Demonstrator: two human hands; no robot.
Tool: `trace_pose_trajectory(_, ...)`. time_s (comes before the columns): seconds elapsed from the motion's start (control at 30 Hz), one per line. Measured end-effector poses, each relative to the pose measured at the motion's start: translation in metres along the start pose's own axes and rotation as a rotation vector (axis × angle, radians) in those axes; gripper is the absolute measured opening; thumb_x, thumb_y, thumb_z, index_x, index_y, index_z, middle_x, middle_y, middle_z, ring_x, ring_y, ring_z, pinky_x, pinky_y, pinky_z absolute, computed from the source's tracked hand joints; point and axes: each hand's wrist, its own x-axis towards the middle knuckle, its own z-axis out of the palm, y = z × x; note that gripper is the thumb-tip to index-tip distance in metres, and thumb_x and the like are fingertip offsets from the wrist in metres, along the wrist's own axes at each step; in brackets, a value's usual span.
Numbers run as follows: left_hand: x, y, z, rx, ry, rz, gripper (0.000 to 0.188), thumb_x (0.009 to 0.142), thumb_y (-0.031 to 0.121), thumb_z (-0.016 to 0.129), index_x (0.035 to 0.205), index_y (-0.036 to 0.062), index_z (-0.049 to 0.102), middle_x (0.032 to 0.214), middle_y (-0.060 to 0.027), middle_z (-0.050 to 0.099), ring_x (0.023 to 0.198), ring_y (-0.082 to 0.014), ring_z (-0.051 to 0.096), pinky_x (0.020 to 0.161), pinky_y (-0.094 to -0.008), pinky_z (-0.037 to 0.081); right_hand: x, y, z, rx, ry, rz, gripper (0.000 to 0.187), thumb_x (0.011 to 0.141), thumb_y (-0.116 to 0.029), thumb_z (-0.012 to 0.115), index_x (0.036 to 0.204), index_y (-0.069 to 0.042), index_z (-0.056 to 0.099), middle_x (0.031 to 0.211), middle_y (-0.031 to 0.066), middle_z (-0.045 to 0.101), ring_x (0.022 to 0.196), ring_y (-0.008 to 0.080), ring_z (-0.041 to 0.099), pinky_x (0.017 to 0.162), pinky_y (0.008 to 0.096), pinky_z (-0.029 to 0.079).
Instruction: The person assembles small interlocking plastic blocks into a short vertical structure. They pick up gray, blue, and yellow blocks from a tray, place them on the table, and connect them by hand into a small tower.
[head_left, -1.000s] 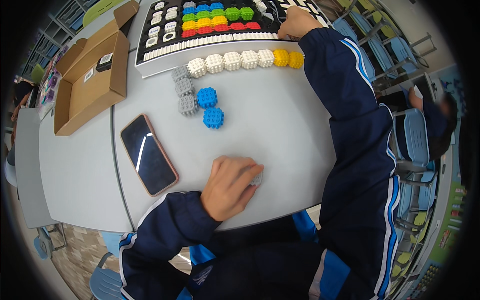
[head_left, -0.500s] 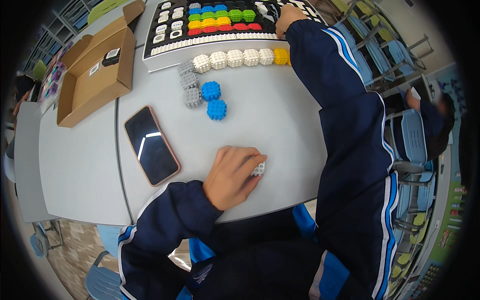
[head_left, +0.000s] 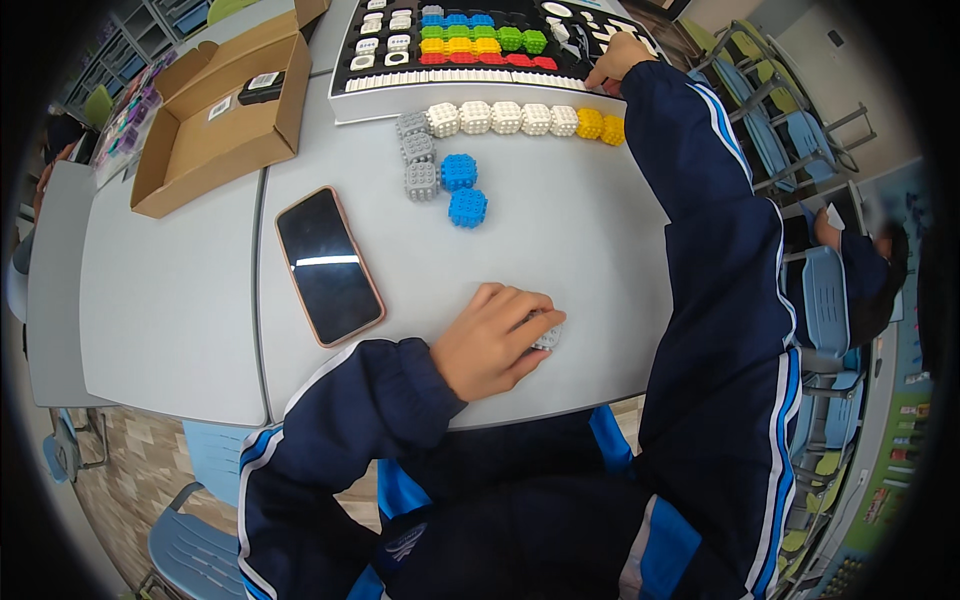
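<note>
My left hand (head_left: 497, 342) is closed round a light grey studded cube block (head_left: 548, 337) resting on the table near its front edge. The fingers cover most of that block. My right hand (head_left: 622, 60) reaches to the right end of a white kit box (head_left: 372, 108), fingers pinched down among small white and dark parts; what they grip, if anything, is hidden. In front of the box runs a row of several white blocks (head_left: 505, 117) ending in yellow blocks (head_left: 590, 124). Grey blocks (head_left: 421, 180) bend toward me from its left end, with two blue blocks (head_left: 467, 208) beside them.
A phone (head_left: 330, 265) lies left of the blocks. Further left stands an open cardboard box (head_left: 230, 160) with a black item (head_left: 262, 88) inside. A seam divides the tables. Chairs (head_left: 826, 300) stand at the right, where another person (head_left: 870, 260) is partly visible.
The view has shifted, so the table's things appear further right. My right hand has drawn slightly nearer within the kit box, its fingers now showing. My left hand keeps the grey block.
</note>
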Motion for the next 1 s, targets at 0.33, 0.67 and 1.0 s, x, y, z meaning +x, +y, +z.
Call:
trace_pose_trajectory(0.33, 0.001, 0.001, 0.001, -0.018, -0.033, 0.021, 0.053, 0.075, 0.005, 0.080, 0.126, 0.0056, 0.065, 0.119, -0.0109, 0.062, 0.100, -0.0287, 0.060, 0.092, -0.0396, 0.043, -0.017, -0.013, 0.000, -0.091, 0.040, -0.060, 0.045, 0.066, -0.018, 0.090, 0.097, 0.006, 0.070, 0.082, 0.0180, 0.073, 0.068, 0.0242, 0.073, 0.061, 0.0365, 0.060)
trace_pose_trajectory(0.67, 0.007, 0.000, 0.001, 0.001, -0.021, 0.001, 0.053, 0.076, 0.007, 0.082, 0.126, 0.0049, 0.064, 0.119, -0.0104, 0.063, 0.101, -0.0269, 0.061, 0.092, -0.0380, 0.044, 0.049, 0.016, 0.030, -0.222, 0.019, 0.078, 0.058, 0.054, -0.026, 0.093, 0.101, 0.003, 0.077, 0.105, 0.0186, 0.076, 0.087, 0.0292, 0.076, 0.076, 0.0384, 0.062)
trace_pose_trajectory(1.0, -0.001, 0.004, -0.002, 0.061, -0.018, -0.035, 0.053, 0.075, 0.006, 0.082, 0.125, 0.0031, 0.064, 0.118, -0.0107, 0.063, 0.101, -0.0275, 0.061, 0.092, -0.0386, 0.045, 0.009, 0.007, -0.024, 0.162, -0.026, -0.026, 0.038, 0.067, -0.023, 0.087, 0.086, 0.008, 0.074, 0.081, 0.0139, 0.075, 0.070, 0.0218, 0.073, 0.061, 0.0359, 0.059)
